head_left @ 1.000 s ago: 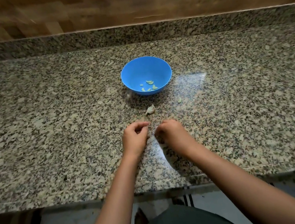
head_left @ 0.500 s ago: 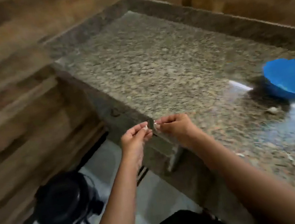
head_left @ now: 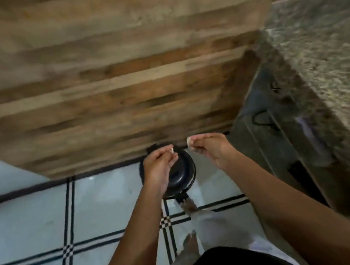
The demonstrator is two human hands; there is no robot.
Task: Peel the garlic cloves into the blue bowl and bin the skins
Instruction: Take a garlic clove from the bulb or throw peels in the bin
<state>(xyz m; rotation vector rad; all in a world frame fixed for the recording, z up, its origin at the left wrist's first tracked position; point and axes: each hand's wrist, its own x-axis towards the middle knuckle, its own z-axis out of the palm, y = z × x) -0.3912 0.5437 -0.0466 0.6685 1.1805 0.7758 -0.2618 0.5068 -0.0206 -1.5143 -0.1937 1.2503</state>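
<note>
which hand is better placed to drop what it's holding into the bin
Left, likely. The left hand is over the black bin, pinching a pale bit. The right hand pinches another just past the bin's right edge and would need to shift.

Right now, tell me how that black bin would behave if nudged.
The black bin looks small and probably plastic, so likely light. On the glossy floor tiles it may slide. Its wide round body suggests it won't tip easily.

You face a wood-plank wall (head_left: 115,84). Glossy pale floor tiles (head_left: 23,227) with black stripes lie below you. Speckled granite counter (head_left: 331,60) on your right
</note>
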